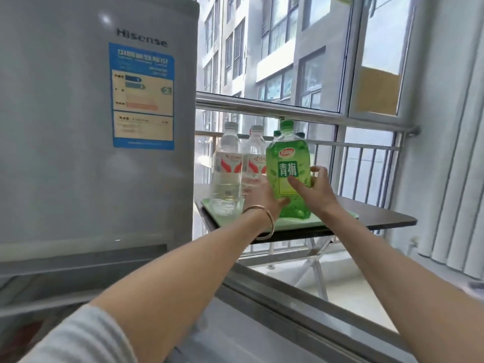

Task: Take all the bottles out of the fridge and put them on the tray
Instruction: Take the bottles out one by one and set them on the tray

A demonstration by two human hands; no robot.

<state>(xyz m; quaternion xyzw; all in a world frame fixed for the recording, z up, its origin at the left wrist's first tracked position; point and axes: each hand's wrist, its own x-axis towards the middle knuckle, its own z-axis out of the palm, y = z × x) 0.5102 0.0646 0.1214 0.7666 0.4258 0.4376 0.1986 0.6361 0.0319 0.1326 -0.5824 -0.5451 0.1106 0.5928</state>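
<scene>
Head view: green bottle stands upright, long axis vertical, on the tray near its front edge, right of two clear bottles. Right hand clasps its right side; left hand grips its left flank. Bottle sits between both hands, equally near. Release appears pending.

Two clear water bottles are standing on one pale green tray, with one big green bottle in front. At least two more caps are peeking out behind it, too hidden to count for sure. One bench is carrying it all, beside one fridge. Two hands are reaching in, one bangle on the left wrist.
</scene>
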